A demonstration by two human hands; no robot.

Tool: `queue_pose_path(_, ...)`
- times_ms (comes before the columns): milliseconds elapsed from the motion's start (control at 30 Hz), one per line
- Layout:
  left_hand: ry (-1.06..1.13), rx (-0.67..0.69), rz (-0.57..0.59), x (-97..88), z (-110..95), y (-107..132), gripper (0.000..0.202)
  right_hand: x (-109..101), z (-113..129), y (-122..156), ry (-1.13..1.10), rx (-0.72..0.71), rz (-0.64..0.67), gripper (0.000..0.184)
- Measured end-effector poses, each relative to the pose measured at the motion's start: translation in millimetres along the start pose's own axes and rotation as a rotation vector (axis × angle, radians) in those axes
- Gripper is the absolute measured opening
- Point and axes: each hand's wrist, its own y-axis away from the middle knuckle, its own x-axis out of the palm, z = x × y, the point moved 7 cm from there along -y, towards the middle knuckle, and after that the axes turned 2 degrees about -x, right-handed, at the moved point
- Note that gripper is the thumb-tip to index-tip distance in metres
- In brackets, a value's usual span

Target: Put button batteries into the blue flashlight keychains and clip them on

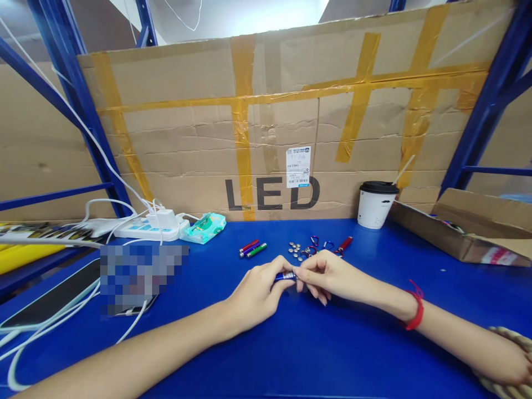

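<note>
My left hand (260, 291) grips a small blue pen-shaped light (285, 275) just above the blue table (291, 343). My right hand (322, 275) pinches the right end of the same light, fingertips meeting those of the left. Just behind the hands lie several small silver button cells (296, 250), a few keyring clips (315, 242) and a red pen-shaped light (344, 244). Red, purple and green pen-shaped lights (252, 248) lie together to the left of the cells.
A white paper cup with a black lid (375, 204) stands at the back right beside an open cardboard box (461, 233). A power strip with chargers (152, 226) and a tissue pack (204, 227) sit at the back left. A phone (50, 299) and white cables lie at left. Taped cardboard forms the back wall.
</note>
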Motion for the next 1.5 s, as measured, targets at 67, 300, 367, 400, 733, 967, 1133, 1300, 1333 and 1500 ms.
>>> queue_pose_path(67, 0.05, -0.03, -0.022, -1.0, 2.5, -1.1, 0.009, -3.7, 1.3, -1.3, 0.043, -0.021, -0.03, 0.046)
queue_pose_path(300, 0.089, -0.106, -0.079, -4.5, 6.1, -3.1, 0.01, -25.2, 10.9, -1.4, 0.219, -0.124, -0.276, 0.041)
queue_pose_path(367, 0.096, -0.107, -0.091, -5.7, 6.0, -3.7, 0.011, -29.7, 15.4, 0.4, 0.249, -0.172, -0.34, 0.037)
queue_pose_path(400, 0.101, -0.11, -0.097, -6.2, 6.2, -4.0, 0.011, -31.2, 17.8, 1.3, 0.259, -0.198, -0.365, 0.035)
queue_pose_path(733, 0.118, -0.142, -0.124, -7.9, 11.4, -5.5, 0.014, -44.1, 31.7, 9.6, 0.335, -0.308, -0.508, 0.028)
queue_pose_path(967, 0.099, -0.169, -0.133, -9.2, 13.8, -5.7, 0.025, -55.4, 34.2, 16.6, 0.377, -0.264, -0.659, 0.034)
queue_pose_path(1133, 0.079, -0.208, -0.148, -11.6, 16.1, -6.0, 0.024, -72.8, 36.6, 22.0, 0.729, -0.26, -0.817, 0.02)
queue_pose_path(1300, 0.084, -0.222, -0.137, -10.6, 17.5, -6.2, 0.024, -87.9, 26.4, 16.6, 1.028, -0.085, -0.718, 0.018)
queue_pose_path(1333, 0.093, -0.228, -0.135, -10.1, 18.1, -6.1, 0.024, -89.5, 20.8, 14.4, 1.086, -0.027, -0.666, 0.02)
queue_pose_path(1500, 0.111, -0.234, -0.136, -9.8, 19.1, -6.1, 0.023, -96.7, -13.8, 8.3, 1.259, 0.23, -0.465, 0.028)
